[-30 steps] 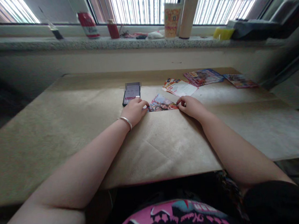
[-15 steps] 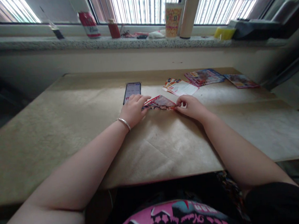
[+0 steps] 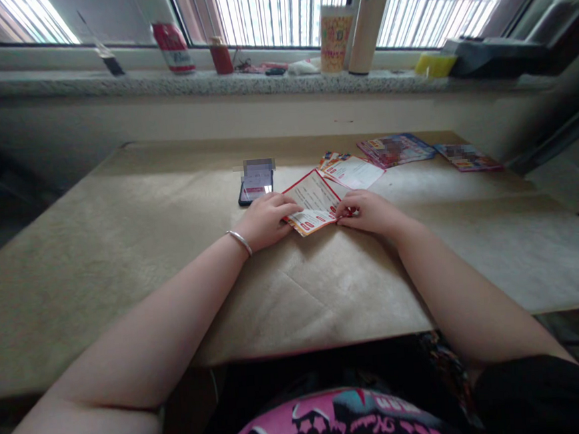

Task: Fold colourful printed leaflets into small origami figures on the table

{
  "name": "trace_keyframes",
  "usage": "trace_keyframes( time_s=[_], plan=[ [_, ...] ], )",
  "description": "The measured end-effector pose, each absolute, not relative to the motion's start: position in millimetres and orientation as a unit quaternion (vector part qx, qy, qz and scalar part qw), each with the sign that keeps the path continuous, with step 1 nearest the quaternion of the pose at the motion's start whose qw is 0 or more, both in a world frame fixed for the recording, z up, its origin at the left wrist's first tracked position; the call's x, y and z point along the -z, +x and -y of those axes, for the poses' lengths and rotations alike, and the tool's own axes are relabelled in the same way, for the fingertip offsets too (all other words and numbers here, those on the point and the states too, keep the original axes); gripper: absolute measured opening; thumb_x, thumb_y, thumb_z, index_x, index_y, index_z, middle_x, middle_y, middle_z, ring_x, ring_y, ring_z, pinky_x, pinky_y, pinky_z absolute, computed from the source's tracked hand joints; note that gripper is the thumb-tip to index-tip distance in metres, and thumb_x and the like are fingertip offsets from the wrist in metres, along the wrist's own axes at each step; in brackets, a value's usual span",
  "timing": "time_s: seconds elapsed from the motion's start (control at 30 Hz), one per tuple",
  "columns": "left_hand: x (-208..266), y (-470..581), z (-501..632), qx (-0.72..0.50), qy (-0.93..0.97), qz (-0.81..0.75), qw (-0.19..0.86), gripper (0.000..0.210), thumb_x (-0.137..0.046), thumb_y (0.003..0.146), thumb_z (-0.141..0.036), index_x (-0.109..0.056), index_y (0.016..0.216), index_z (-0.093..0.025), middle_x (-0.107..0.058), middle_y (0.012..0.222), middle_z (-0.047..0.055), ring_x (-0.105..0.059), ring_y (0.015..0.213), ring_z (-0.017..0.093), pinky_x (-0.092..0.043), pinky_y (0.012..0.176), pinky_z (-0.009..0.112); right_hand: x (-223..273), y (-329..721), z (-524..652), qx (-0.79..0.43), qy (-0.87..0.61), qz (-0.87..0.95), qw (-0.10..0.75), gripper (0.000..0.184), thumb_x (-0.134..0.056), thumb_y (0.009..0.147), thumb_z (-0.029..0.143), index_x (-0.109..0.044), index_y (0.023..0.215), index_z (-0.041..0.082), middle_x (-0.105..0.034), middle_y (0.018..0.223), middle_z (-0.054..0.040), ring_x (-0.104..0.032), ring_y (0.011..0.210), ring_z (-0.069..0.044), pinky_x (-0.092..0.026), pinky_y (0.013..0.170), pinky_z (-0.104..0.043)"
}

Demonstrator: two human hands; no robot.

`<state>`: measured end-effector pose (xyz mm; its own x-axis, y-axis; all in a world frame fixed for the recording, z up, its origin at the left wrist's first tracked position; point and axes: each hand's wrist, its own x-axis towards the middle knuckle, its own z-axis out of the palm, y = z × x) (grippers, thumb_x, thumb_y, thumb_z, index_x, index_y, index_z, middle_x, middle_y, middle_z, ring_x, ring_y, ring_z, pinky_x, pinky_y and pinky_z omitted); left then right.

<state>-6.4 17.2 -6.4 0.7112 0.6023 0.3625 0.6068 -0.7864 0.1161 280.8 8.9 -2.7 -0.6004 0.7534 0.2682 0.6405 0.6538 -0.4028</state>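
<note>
Between my two hands is a folded leaflet (image 3: 312, 195), opened out to show white printed inner pages with red edging. Its lower panel tips toward me, with a crease across the middle. My left hand (image 3: 268, 218) has its fingers over the leaflet's left edge, thumb side hidden beneath. At the lower right corner, the fingertips of my right hand (image 3: 366, 209) pinch the paper. A phone (image 3: 257, 183) with a lit screen lies just beyond my left hand. Behind the leaflet, further printed cards (image 3: 355, 172) lie fanned on the table.
Colourful leaflets (image 3: 397, 149) lie at the table's (image 3: 123, 270) back right, with another leaflet (image 3: 468, 156) beside them. On the stone windowsill (image 3: 139, 88) stand a red can (image 3: 173, 49), a red bottle (image 3: 221, 56), a patterned cup (image 3: 336, 39) and a yellow item (image 3: 435, 65).
The leaflet has unfolded from a shut, picture-side-out shape to show its white inside. Its near panel has come down toward me, and my hands have shifted slightly nearer with it.
</note>
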Motion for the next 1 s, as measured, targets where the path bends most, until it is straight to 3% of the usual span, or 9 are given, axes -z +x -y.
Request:
trace_keyframes(
  time_s=[0.23, 0.43, 0.67, 0.87, 1.0],
  plan=[
    [2.1, -1.3, -8.0, 0.139, -0.956, 0.257, -0.012, 0.039, -0.057, 0.09, -0.038, -0.063, 0.125, -0.021, -0.063, 0.126, 0.009, -0.058, 0.113, 0.024, -0.042, 0.101, 0.04, 2.3, 279.8, -6.7, -0.158, -0.394, 0.88, 0.215, 0.006, -0.068, 0.079, 0.024, -0.074, 0.081, 0.023, -0.067, 0.086, -0.0045, -0.061, 0.08, -0.017, -0.048, 0.074, -0.031],
    [-3.9, 3.2, -0.4, 0.1, -0.961, 0.254, -0.032, 0.058, -0.064, 0.085, -0.053, -0.057, 0.133, -0.022, -0.059, 0.132, 0.012, -0.056, 0.119, 0.027, -0.042, 0.103, 0.04, 0.4, 278.9, -5.2, -0.163, -0.386, 0.885, 0.205, 0.011, -0.067, 0.081, 0.028, -0.074, 0.082, 0.02, -0.068, 0.088, -0.0067, -0.062, 0.081, -0.018, -0.048, 0.074, -0.031],
    [-5.6, 8.5, 5.4, 0.095, -0.963, 0.251, -0.033, 0.042, -0.061, 0.088, -0.047, -0.064, 0.122, -0.022, -0.061, 0.133, 0.009, -0.058, 0.12, 0.025, -0.045, 0.102, 0.039, 1.7, 279.1, -6.6, -0.166, -0.378, 0.887, 0.205, 0.009, -0.067, 0.081, 0.026, -0.074, 0.082, 0.021, -0.069, 0.09, -0.0066, -0.062, 0.084, -0.018, -0.049, 0.078, -0.032],
    [-10.6, 8.3, 9.4, 0.097, -0.961, 0.256, -0.039, 0.053, -0.065, 0.083, -0.052, -0.061, 0.127, -0.023, -0.06, 0.135, 0.01, -0.058, 0.122, 0.027, -0.046, 0.102, 0.041, 1.0, 277.7, -5.5, -0.154, -0.379, 0.889, 0.204, 0.01, -0.065, 0.082, 0.025, -0.074, 0.082, 0.021, -0.067, 0.088, -0.0056, -0.061, 0.081, -0.017, -0.048, 0.076, -0.03],
    [-11.0, 9.0, 9.9, 0.104, -0.962, 0.249, -0.033, 0.032, -0.054, 0.09, -0.038, -0.068, 0.114, -0.022, -0.066, 0.127, 0.007, -0.062, 0.115, 0.024, -0.049, 0.097, 0.037, 1.4, 277.7, -5.5, -0.152, -0.382, 0.888, 0.205, 0.011, -0.065, 0.082, 0.026, -0.074, 0.08, 0.02, -0.067, 0.087, -0.0066, -0.061, 0.081, -0.018, -0.048, 0.074, -0.03]
  ],
)
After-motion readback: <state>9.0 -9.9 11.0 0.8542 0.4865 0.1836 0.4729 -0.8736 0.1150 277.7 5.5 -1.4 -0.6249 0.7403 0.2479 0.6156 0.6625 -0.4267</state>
